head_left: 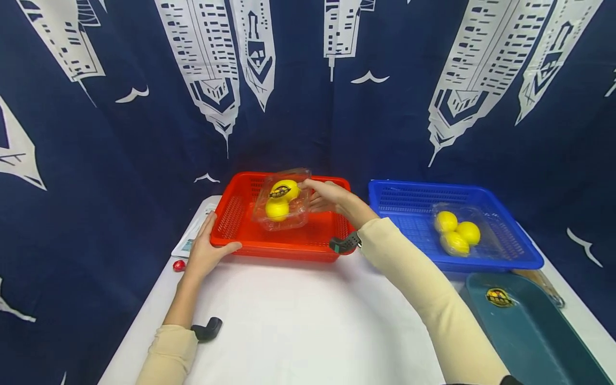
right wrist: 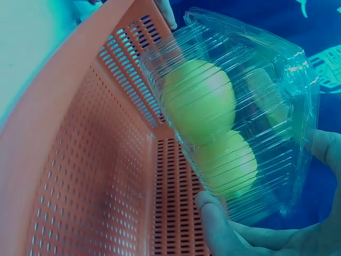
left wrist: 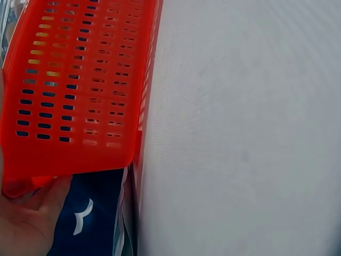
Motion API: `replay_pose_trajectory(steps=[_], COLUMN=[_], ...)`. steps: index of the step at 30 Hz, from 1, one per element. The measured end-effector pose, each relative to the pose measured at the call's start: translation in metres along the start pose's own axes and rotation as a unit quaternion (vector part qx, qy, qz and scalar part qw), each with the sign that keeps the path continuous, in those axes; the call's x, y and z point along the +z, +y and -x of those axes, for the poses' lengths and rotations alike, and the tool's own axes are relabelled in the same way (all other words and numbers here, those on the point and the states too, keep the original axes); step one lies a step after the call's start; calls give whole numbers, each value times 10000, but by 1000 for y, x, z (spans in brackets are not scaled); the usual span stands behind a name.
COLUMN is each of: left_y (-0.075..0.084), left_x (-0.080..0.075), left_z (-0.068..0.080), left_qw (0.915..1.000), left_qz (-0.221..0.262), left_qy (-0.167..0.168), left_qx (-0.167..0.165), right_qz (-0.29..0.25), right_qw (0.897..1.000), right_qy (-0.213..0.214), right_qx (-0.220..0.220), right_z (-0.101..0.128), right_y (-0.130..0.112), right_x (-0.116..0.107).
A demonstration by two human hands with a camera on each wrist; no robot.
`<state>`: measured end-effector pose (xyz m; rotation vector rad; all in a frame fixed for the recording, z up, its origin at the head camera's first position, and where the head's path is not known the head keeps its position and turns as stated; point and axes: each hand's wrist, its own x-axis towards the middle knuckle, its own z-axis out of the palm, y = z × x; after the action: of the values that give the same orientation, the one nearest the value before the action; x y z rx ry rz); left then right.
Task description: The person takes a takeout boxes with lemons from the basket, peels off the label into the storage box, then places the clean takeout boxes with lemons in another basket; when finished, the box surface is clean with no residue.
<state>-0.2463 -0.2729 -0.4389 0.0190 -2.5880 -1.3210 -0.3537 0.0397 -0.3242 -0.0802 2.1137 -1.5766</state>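
A dark blue curtain [head_left: 308, 107] printed with white towers and birds closes in the scene on all sides, and in front of it a white tabletop [head_left: 298, 315] carries everything. On it stand a red basket [head_left: 284, 243] at centre and a blue basket [head_left: 505, 256] just to its right, with a teal tray [head_left: 539, 342] nearer the person at the right edge. The blue basket already holds one clear clamshell of yellow lemons [head_left: 457, 232]; a second lemon clamshell [head_left: 283, 200] is held up, tilted, over the inside of the red basket, so judging from this the work looks partway through, with one pack settled and this one in transit, though which way it is travelling cannot be told. The right hand [head_left: 327, 195] grips that clamshell, thumb and fingers curled around its edges as the right wrist view shows [right wrist: 256, 234]. The left hand [head_left: 207, 251] holds the red basket's near left corner, thumb hooked over the rim, steadying it. Some papers [head_left: 190, 240] lie beside the basket at the tabletop's left edge, and smallest, a little red object [head_left: 179, 266] just next to the left hand.
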Motion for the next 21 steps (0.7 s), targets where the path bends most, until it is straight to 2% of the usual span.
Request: replay_pose_trajectory(steps=[8, 15, 21], left_y=[-1, -2, 0], left_x=[-3, -2, -2], left_z=[-1, 0, 2], left_qw=[9999, 9999, 9998], left_qz=[40, 84, 131], left_qy=[-2, -129, -163], left_qx=[103, 55, 68], right_qz=[-31, 61, 218], right_qw=[9997, 10000, 9996], right_qy=[77, -39, 118], right_qx=[-236, -48, -100], right_z=[22, 35, 52], right_y=[-1, 2, 7], right_x=[-12, -18, -26])
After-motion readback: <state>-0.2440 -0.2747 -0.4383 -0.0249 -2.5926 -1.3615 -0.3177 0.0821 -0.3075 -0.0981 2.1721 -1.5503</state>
